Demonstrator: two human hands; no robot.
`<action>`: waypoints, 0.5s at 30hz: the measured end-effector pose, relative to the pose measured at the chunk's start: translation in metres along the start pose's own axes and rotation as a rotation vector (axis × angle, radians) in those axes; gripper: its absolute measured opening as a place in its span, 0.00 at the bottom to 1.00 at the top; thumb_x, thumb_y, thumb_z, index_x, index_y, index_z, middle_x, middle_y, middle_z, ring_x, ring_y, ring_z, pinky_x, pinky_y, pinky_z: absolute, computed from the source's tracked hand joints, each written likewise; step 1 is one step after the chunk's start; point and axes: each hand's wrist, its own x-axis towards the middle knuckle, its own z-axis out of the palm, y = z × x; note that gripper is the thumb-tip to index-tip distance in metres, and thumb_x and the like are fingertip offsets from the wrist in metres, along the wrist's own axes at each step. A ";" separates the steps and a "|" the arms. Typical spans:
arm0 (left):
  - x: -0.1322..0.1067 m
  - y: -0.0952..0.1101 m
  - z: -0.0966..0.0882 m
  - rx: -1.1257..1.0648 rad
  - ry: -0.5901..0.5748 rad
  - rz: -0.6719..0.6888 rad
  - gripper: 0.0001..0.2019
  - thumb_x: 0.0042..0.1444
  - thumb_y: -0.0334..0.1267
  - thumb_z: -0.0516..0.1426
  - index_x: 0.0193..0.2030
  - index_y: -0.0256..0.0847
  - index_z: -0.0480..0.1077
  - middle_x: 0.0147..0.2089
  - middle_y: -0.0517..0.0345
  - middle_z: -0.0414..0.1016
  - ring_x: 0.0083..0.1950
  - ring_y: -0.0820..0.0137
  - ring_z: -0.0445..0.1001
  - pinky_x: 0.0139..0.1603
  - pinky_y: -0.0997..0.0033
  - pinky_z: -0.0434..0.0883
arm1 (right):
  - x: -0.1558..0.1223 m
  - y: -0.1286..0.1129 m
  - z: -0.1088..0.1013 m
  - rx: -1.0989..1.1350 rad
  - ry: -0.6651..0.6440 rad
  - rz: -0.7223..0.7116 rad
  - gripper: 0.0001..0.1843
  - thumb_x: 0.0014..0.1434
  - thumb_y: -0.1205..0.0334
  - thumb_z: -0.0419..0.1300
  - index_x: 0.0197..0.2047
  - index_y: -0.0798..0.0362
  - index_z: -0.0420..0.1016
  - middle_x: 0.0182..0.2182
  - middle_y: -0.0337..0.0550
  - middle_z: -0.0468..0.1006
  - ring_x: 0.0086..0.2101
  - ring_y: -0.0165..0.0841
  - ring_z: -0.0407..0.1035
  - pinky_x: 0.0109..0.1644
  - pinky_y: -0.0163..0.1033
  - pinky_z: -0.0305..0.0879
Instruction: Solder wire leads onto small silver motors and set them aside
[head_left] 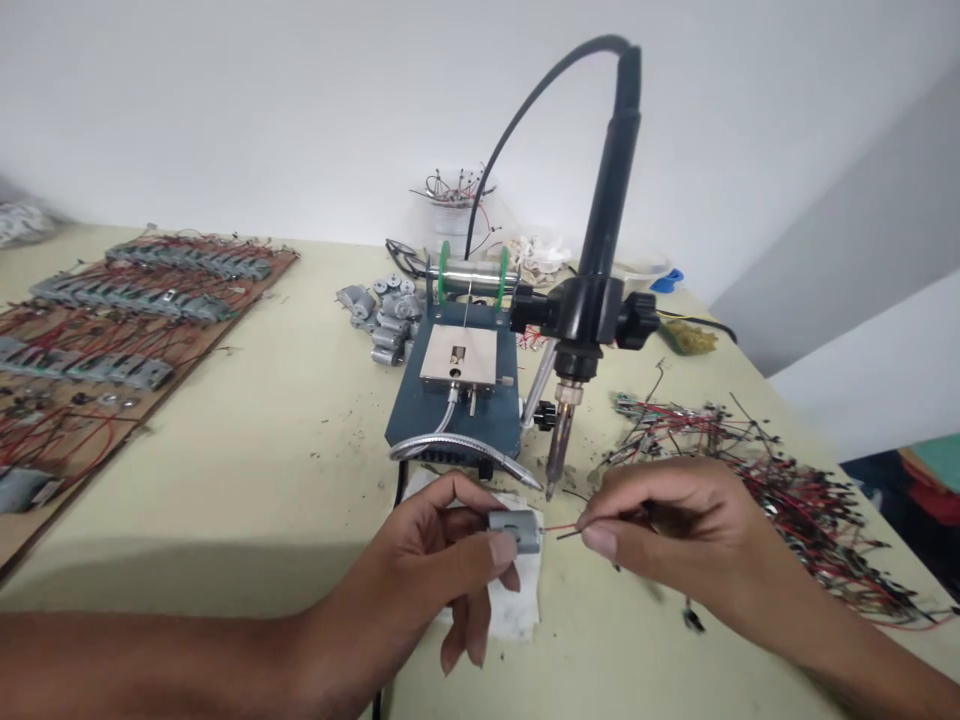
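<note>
A small silver electric motor (527, 530) is gripped between the thumb and fingers of my left hand (450, 560), its terminal end facing right. My right hand (660, 525) pinches thin red and black wires (561, 527). The red one reaches the motor's end; whether it is joined there I cannot tell. The black one's tip stands apart from the motor. Just above the gap between my hands points the tip of a soldering iron (556, 465), clamped in a stand. Beside it ends a curved metal solder feed tube (480, 447).
Behind my hands stands the blue soldering base (409, 400) with a solder spool (474, 280). Loose motors (390, 320) are heaped left of it. Rows of wired motors lie on a brown board (247, 310). A tangle of wires (780, 490) spreads at right. White paper (517, 610) lies beneath my left hand.
</note>
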 end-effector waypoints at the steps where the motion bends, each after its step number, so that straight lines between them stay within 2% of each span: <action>1: -0.001 0.001 0.000 -0.006 -0.010 0.004 0.14 0.62 0.46 0.65 0.42 0.41 0.66 0.33 0.65 0.77 0.18 0.82 0.70 0.17 0.85 0.64 | 0.000 -0.001 0.001 -0.009 0.016 -0.013 0.03 0.58 0.59 0.73 0.32 0.46 0.87 0.22 0.38 0.75 0.22 0.27 0.58 0.22 0.35 0.49; 6: -0.003 0.000 0.000 -0.020 -0.029 0.002 0.13 0.64 0.44 0.65 0.43 0.40 0.67 0.35 0.64 0.77 0.19 0.82 0.71 0.18 0.85 0.65 | 0.003 -0.004 0.004 -0.060 0.038 -0.064 0.04 0.56 0.64 0.74 0.32 0.44 0.86 0.23 0.36 0.76 0.22 0.25 0.60 0.22 0.32 0.52; 15: -0.001 0.000 -0.002 -0.020 -0.022 -0.029 0.15 0.62 0.44 0.66 0.43 0.39 0.66 0.34 0.64 0.77 0.19 0.82 0.72 0.17 0.86 0.65 | 0.005 -0.008 0.005 -0.116 0.047 -0.097 0.05 0.56 0.64 0.74 0.32 0.43 0.86 0.23 0.36 0.79 0.21 0.26 0.63 0.21 0.31 0.56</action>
